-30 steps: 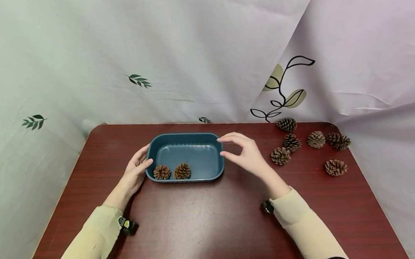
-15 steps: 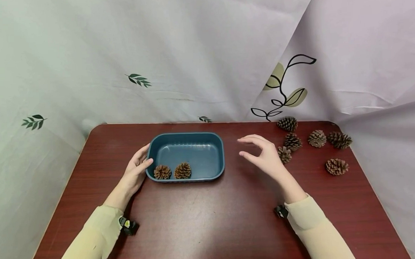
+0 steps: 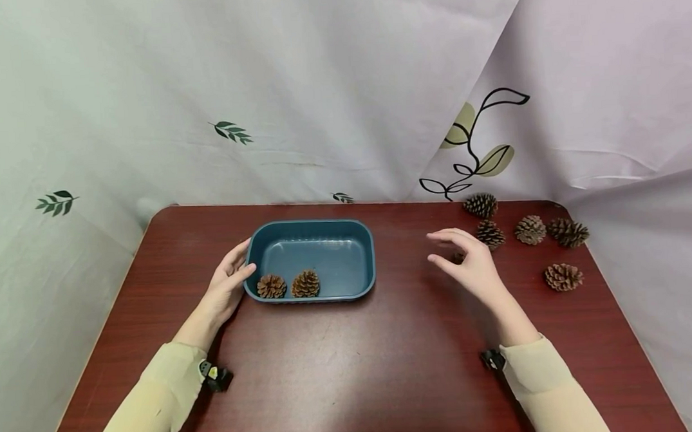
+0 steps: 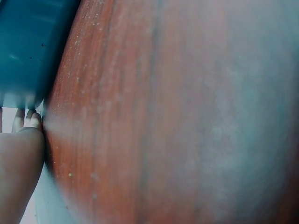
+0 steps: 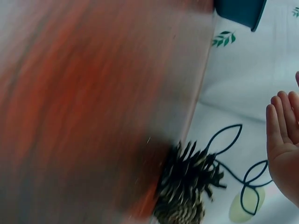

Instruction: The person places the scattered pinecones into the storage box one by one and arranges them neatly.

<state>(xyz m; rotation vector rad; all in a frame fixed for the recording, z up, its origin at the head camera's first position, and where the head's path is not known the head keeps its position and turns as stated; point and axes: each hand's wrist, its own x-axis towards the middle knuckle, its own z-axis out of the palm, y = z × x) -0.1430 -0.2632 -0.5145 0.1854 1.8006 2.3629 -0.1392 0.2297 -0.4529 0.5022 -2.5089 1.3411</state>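
Note:
A blue rectangular plastic tray [image 3: 346, 298] sits near the back of the table, with two brown pine cones [image 3: 271, 286] [image 3: 305, 284] along its front wall. My left hand [image 3: 226, 289] holds the tray's left end, thumb over the rim and fingers along the outer wall. In the left wrist view, fingertips of that hand [image 4: 21, 158] lie under the tray's edge [image 4: 35, 51]. Right of the tray, my right hand [image 3: 472, 262] hovers with nothing in it, thumb and fingers spread apart. It mostly hides one pine cone [image 3: 458, 257] behind it; another pine cone [image 3: 490, 234] lies just past its knuckles.
More pine cones [image 3: 481, 205] [image 3: 530, 230] [image 3: 568, 232] [image 3: 563, 277] lie at the table's back right. The dark red wooden table [image 3: 329, 371] ends against a pale hanging cloth [image 3: 329, 94] with leaf prints. A small black camera sits at each wrist.
My right hand has moved rightward, from the tray's right rim to beside the loose pine cones. The left hand, tray and the two pine cones inside have stayed put.

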